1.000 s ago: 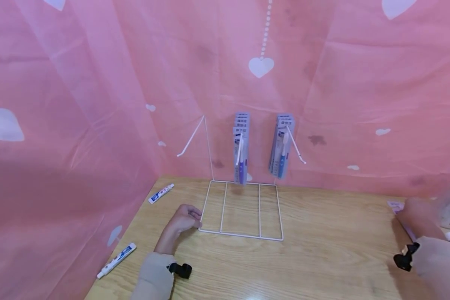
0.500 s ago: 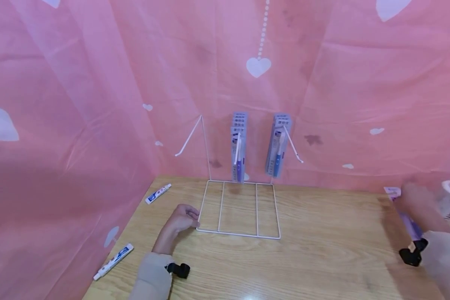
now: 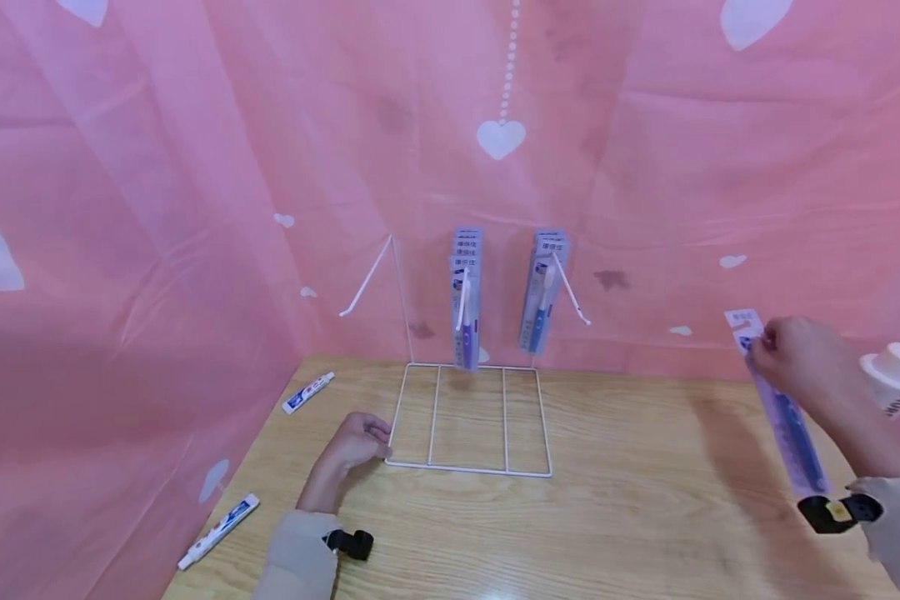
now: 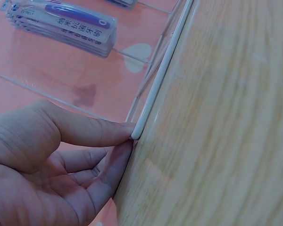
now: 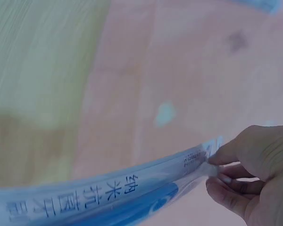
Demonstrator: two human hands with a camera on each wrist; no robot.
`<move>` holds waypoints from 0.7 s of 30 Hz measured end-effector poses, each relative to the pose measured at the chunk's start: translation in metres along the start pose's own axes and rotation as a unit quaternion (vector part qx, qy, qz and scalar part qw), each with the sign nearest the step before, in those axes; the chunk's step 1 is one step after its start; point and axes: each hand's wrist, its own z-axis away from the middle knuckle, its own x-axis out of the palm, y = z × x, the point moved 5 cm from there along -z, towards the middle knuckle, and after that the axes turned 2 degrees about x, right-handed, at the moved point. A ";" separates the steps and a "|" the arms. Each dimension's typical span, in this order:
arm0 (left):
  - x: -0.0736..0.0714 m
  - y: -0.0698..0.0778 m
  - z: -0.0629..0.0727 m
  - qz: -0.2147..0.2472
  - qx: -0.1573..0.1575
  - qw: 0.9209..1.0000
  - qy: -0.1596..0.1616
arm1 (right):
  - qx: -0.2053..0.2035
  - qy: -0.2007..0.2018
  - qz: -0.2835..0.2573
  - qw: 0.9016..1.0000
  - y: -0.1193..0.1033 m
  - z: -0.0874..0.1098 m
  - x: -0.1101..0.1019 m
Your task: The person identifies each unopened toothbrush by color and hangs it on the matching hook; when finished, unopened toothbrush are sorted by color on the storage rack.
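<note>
My left hand (image 3: pixel 354 442) pinches the near left corner of a white wire display rack (image 3: pixel 468 470) between thumb and fingers; in the left wrist view its thumb (image 4: pixel 92 132) lies against the white rod (image 4: pixel 155 92). Held up above the table at the right, a packaged toothbrush (image 3: pixel 791 433) with a blue handle is pinched near its top by my right hand (image 3: pixel 804 360). The pack (image 5: pixel 108 197) slants across the right wrist view. Purple toothbrush packs (image 3: pixel 467 333) hang on the rack's middle hook, and blue toothbrush packs (image 3: pixel 540 312) on its right hook. The left hook (image 3: pixel 366 275) is bare.
Two toothpaste tubes (image 3: pixel 309 392) (image 3: pixel 219 531) lie on the wooden table (image 3: pixel 622 500) left of the rack. A white lidded container (image 3: pixel 898 375) stands at the far right, partly behind the right arm. A pink curtain (image 3: pixel 645 183) with hearts closes off the back and left.
My right hand has lifted the packaged toothbrush from the far right and brought it up and leftward. The left hand keeps its hold on the rack corner. The head view has shifted slightly.
</note>
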 end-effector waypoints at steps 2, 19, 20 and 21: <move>0.000 -0.001 0.000 0.002 0.000 1.000 0.001 | 0.002 -0.004 -0.005 1.000 -0.049 0.008 -0.028; -0.002 0.003 0.001 0.005 0.000 1.000 -0.001 | -0.165 0.230 -0.058 0.957 -0.183 0.046 -0.083; -0.001 0.003 0.002 0.005 0.000 1.000 -0.002 | -0.173 0.239 -0.068 0.953 -0.190 0.049 -0.085; 0.000 0.004 0.002 0.005 0.002 1.000 -0.002 | -0.181 0.247 -0.078 0.949 -0.196 0.052 -0.086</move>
